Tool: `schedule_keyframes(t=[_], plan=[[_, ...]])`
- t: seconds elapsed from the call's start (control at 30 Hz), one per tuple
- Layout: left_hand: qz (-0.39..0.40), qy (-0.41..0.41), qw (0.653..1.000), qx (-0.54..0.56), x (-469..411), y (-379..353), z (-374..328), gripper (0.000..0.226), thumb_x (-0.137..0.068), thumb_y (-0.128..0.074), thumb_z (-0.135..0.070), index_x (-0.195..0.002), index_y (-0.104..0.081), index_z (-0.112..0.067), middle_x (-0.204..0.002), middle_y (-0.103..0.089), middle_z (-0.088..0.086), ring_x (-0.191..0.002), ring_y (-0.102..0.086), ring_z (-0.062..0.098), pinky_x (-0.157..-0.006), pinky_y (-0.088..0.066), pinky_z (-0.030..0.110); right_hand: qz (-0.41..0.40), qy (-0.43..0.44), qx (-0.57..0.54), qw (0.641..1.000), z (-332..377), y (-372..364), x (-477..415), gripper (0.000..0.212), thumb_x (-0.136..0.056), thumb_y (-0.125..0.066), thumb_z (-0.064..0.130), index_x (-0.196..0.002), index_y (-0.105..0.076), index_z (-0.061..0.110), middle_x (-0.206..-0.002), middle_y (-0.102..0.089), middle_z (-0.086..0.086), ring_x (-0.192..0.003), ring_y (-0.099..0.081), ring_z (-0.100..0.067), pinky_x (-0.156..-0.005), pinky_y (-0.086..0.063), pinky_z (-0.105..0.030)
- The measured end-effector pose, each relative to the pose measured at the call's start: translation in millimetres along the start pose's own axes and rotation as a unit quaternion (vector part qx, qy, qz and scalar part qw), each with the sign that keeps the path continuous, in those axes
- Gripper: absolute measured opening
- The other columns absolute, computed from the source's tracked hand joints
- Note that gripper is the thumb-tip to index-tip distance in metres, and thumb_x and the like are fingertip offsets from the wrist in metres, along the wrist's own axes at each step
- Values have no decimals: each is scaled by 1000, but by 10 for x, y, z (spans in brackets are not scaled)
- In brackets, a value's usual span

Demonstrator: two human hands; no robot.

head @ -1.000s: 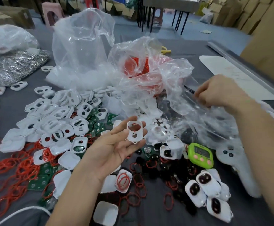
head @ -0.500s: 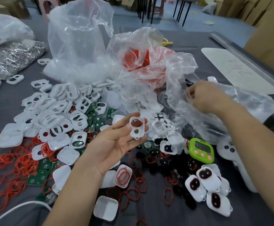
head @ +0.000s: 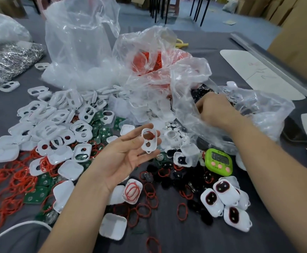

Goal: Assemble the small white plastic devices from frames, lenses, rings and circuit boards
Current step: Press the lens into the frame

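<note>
My left hand (head: 123, 157) lies palm up over the middle of the table, with a white frame (head: 149, 140) with two holes resting on its nearly straight fingertips. My right hand (head: 214, 108) reaches into a clear plastic bag (head: 258, 110) of black lenses, fingers curled down among them; what they hold is hidden. A heap of white frames (head: 57, 117) lies at the left, with green circuit boards (head: 101, 128) and red rings (head: 16, 178) around it. Three assembled white devices (head: 224, 201) sit at the lower right.
A green timer (head: 219, 161) stands right of my left hand. Tall clear bags (head: 79, 42) stand at the back, one holding red rings (head: 147, 61). A silvery pile (head: 10, 61) lies far left. White back covers (head: 112, 226) and loose black lenses (head: 167, 178) dot the grey table.
My right hand has moved down and left, deeper into the bag of black lenses. My left hand keeps the white frame in the same place.
</note>
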State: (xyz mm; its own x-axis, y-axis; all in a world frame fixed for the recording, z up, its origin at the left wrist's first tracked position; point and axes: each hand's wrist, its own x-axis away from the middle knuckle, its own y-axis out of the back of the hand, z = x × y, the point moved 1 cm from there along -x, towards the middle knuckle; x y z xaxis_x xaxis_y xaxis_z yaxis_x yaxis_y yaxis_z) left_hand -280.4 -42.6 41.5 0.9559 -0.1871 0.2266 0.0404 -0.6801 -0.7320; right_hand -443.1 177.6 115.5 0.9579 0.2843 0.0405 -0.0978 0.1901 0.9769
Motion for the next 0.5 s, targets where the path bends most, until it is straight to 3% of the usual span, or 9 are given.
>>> schedule_keyframes(t=[0.1,0.2,0.27,0.33,0.4,0.5], plan=[[-2,3,1000,-6,-13,-6,4,35,-91,-58,-3,-123,-74,-8,-135,-66,20,-123,-66,35,-92,-60,46,-62,1,-12,998,-21,65,42,29,-86,-65,0,-78,-80,23,-79,-70,-2,-76,-61,-25,-74,-42,-25],[1,2,1000,-6,-10,-16,9,35,-90,-61,-4,-122,-75,-8,-134,-66,20,-122,-67,35,-91,-60,45,-153,9,-41,987,-13,252,129,19,-83,-71,6,-88,-85,19,-88,-80,-7,-87,-71,-31,-83,-54,-29],[-3,4,1000,-6,-9,-21,13,34,-90,-60,-4,-121,-75,-8,-134,-67,20,-120,-68,34,-90,-60,44,-241,13,-109,964,14,414,229,16,-83,-72,11,-89,-84,20,-81,-79,-4,-79,-74,-25,-84,-61,-36],[-10,6,1000,-6,-9,-35,20,34,-90,-60,-4,-120,-76,-8,-133,-67,20,-119,-69,34,-88,-61,43,-297,27,-201,933,111,541,356,14,-83,-73,14,-87,-84,21,-74,-77,3,-69,-74,-16,-75,-63,-35],[-17,8,1000,-6,-9,-55,26,33,-89,-61,-4,-118,-77,-8,-132,-68,21,-117,-70,34,-85,-62,42,-277,54,-365,887,305,537,501,15,-84,-77,7,-85,-83,21,-70,-77,4,-61,-74,-14,-63,-63,-28],[-34,4,999,4,-12,-75,32,36,-87,-62,-4,-120,-75,-5,-130,-69,22,-116,-70,35,-83,-63,42,-145,70,-550,819,633,194,674,19,-85,-75,-9,-87,-81,10,-71,-78,-5,-59,-73,-17,-60,-60,-24]])
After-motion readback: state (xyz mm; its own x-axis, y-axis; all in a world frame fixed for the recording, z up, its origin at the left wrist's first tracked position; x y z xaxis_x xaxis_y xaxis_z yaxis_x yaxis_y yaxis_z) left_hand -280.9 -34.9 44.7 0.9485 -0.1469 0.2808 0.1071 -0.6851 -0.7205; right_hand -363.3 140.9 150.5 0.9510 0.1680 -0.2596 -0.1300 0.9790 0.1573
